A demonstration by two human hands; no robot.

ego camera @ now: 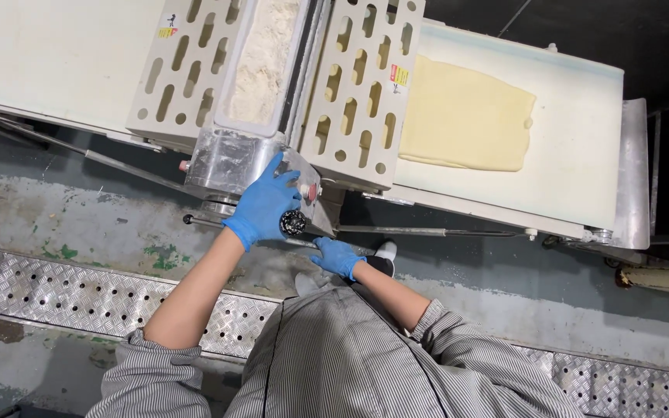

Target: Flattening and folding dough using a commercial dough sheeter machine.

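Just beside left hand, black knob

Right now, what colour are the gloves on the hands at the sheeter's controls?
Blue, both the left hand and right hand; clearest in the head view.

We wear a blue glove on our left hand and on our right hand, plus a grey-and-white striped coat with rolled-up sleeves.

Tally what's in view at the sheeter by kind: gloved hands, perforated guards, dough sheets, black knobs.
Gloved hands: 2, left hand and right hand
Perforated guards: 2, left guard and right guard
Dough sheets: 1, dough sheet
Black knobs: 1, black knob
Total: 6
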